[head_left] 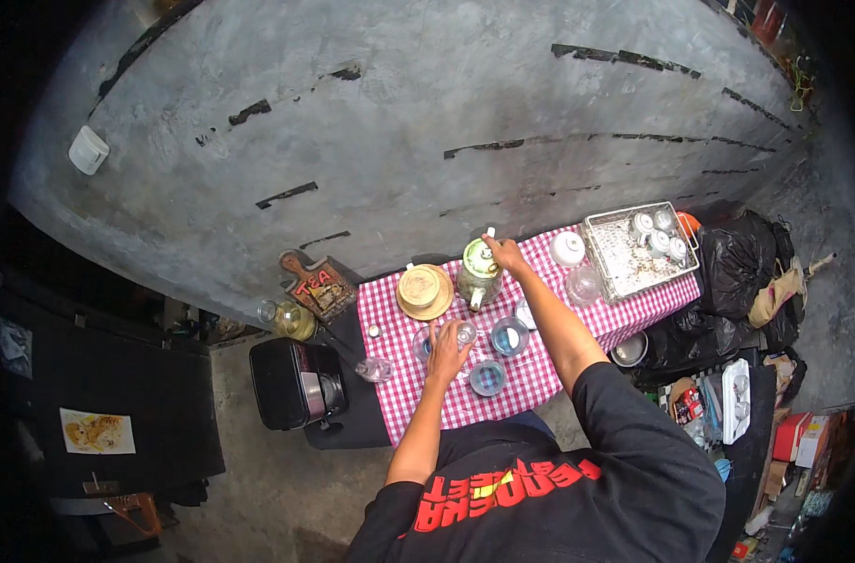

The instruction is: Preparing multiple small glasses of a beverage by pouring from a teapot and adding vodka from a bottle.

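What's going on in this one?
A person works at a checked tablecloth. Their right hand holds a teapot with its spout toward them; I can't tell whether it is pouring. Their left hand is at a clear glass piece. White cups sit in a tray on the right.

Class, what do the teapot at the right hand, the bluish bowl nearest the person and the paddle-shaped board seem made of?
Teapot: probably glazed ceramic or enamelled metal; its pale lid looks smooth, shiny.
Bluish bowl: smooth glass or clear plastic, judging by its see-through wall.
Paddle-shaped board: likely wood, fairly matt, from its brown tone; grain is unclear.
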{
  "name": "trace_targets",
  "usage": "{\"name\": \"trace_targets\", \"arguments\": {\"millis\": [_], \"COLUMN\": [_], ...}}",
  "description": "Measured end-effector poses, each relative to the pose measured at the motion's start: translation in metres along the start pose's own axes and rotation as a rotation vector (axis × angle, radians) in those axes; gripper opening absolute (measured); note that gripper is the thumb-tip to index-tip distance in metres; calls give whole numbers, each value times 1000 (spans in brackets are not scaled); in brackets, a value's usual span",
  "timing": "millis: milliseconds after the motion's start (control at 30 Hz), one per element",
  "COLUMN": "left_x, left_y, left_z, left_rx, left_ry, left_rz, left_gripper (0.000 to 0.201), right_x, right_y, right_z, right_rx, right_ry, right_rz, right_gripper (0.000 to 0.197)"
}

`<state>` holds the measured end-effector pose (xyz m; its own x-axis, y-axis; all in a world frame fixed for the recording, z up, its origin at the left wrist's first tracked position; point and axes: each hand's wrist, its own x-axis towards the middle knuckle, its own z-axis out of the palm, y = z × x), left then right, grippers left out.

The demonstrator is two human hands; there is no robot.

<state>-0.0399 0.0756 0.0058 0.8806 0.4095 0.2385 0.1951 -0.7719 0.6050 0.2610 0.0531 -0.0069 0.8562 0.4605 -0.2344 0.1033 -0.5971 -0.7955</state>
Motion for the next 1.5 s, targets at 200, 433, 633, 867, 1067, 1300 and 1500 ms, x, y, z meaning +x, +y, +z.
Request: {"name": "trace_targets", "arguments": {"millis": [200, 433, 633, 867, 1067, 1300, 1500], "left_x": [-5, -2, 3, -1, 0, -6, -5], "left_y": [-7, -9, -3, -8, -8, -18, -10], "left_z": [-6, -2, -1, -3, -3, -2, 0], "left_rx": [0, 5, -3, 3, -20, 6, 65], "left_ry": [30, 29, 16, 9, -22, -21, -7], "left_rz": [-24, -21, -9, 9, 8, 27, 52], "left_gripper": [49, 51, 48, 49, 52, 55, 56], "right_x": [-15, -24, -14, -41, -63, -97, -103], "right_y": [-18, -16, -1, -7, -5, -23, -13], "right_z": [13, 15, 12, 19, 13, 15, 15], "right_rx": [243, 428, 319, 367, 392, 347, 453], "right_ry": [-118, -81, -45, 22, 37, 74, 109], "right_rz": [16, 69, 48, -34, -118, -205, -251], "right_gripper": [59, 53, 52, 55, 53, 50, 47]}}
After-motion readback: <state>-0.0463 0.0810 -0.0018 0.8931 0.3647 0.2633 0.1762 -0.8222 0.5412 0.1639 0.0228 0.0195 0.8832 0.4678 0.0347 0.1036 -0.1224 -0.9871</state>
